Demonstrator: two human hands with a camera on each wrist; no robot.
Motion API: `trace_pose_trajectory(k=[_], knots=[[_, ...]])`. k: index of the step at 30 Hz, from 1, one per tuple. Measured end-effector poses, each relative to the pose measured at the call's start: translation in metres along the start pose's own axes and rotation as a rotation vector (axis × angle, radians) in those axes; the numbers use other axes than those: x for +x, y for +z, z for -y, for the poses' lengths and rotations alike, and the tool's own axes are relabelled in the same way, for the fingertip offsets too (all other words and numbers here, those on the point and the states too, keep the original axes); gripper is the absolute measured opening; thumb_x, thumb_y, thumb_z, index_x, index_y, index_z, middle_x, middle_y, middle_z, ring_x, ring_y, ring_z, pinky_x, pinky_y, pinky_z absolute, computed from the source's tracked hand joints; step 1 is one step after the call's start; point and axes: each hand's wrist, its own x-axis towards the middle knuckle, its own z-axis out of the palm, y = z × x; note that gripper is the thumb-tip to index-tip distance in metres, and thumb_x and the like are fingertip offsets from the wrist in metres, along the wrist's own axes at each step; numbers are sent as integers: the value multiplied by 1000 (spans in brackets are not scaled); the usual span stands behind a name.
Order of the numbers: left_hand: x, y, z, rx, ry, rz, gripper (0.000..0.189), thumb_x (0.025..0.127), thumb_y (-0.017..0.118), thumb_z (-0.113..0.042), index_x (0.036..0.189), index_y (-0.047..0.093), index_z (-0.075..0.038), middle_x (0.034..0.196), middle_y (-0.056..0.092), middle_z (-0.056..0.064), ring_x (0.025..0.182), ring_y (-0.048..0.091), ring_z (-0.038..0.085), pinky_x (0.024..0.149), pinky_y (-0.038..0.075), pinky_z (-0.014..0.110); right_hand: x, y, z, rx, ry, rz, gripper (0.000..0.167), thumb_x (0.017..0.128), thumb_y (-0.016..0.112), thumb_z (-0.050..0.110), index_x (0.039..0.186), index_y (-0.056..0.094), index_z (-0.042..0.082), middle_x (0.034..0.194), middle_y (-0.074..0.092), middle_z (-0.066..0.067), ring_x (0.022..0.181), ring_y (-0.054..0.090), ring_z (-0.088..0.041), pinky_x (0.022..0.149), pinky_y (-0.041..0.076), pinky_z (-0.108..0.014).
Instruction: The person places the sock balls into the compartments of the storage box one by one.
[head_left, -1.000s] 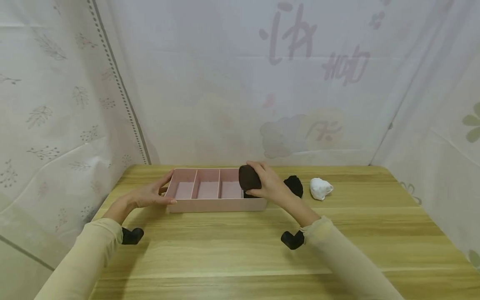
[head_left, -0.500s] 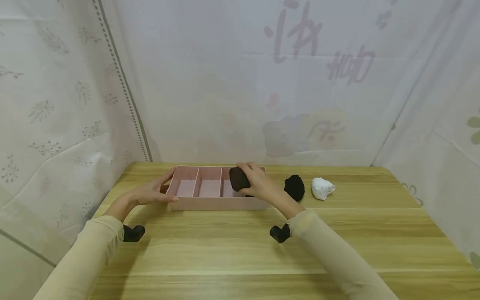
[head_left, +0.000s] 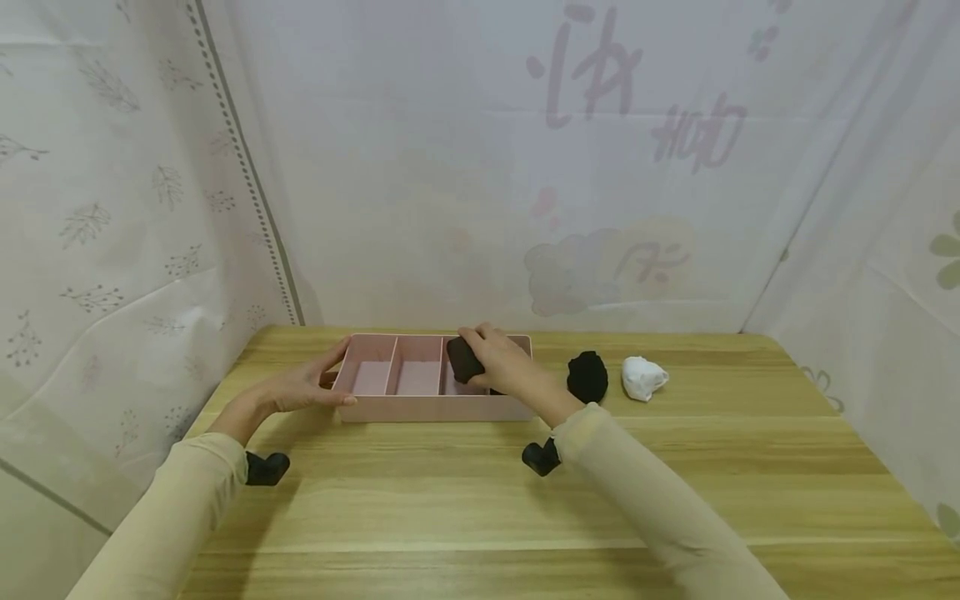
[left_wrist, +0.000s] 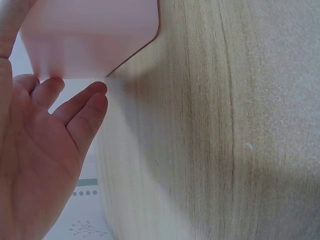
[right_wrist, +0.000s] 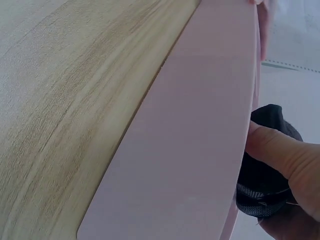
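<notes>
A pink box (head_left: 427,408) with a row of compartments sits toward the back of the table. My left hand (head_left: 300,390) grips its left end, thumb at the front corner and fingers along the end wall; in the left wrist view fingertips touch that wall (left_wrist: 100,25). My right hand (head_left: 506,364) holds a balled dark sock (head_left: 463,360) at the third compartment from the left. The right wrist view has my thumb pressing this dark fabric (right_wrist: 265,180) beside the box's long wall. Something black shows in the rightmost compartment, mostly hidden by my right hand.
Right of the box lie a black balled sock (head_left: 587,377) and a white one (head_left: 643,378). The wooden table (head_left: 420,517) extends in front. Patterned white curtains (head_left: 420,208) hang close behind and on both sides.
My right hand has moved left with the dark sock, from the rightmost compartment to the third, and slightly lower. My left hand stays on the box's end.
</notes>
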Motion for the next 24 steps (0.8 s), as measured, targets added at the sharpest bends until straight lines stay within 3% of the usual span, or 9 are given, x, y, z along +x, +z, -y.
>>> trace_pose_trajectory(k=[11, 17, 24], knots=[[0, 0, 2, 2, -6, 3, 106, 85, 69, -16, 149, -15, -11, 155, -11, 24, 137, 12, 51, 104, 27, 60, 11, 9, 8, -97, 8, 74, 65, 79, 76, 20, 133, 42, 8, 124, 49, -14, 111, 53, -28, 88, 49, -40], [1, 1, 3, -4, 0, 2, 105, 86, 68, -15, 150, -14, -10, 155, -8, 24, 136, 16, 51, 102, 31, 53, 14, 10, 6, -99, -7, 84, 69, 78, 78, 20, 135, 41, 6, 125, 49, -15, 112, 52, -29, 91, 47, -40], [0, 0, 2, -1, 10, -3, 105, 85, 69, -15, 150, -14, -10, 155, -8, 25, 136, 17, 52, 102, 32, 53, 20, 9, 9, -166, 6, 162, 63, 78, 78, 22, 130, 47, 5, 129, 49, -14, 116, 52, -30, 88, 49, -41]])
